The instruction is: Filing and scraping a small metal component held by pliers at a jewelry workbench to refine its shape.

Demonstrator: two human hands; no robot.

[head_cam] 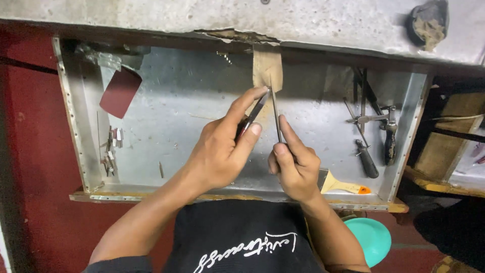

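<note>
Leaning over a shallow metal tray [166, 101], the person pinches a flat dark tool [255, 114] in the left hand [222, 151], while the right hand [295, 164] grips a thin metal rod [275, 114] upright just beside it. A paintbrush [343, 186] lies near the right wrist.

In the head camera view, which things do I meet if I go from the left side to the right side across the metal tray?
Dark red sheet → small metal pieces → left hand holding a thin dark tool → right hand holding a thin metal rod → paintbrush → dark-handled tool → hammer.
</note>
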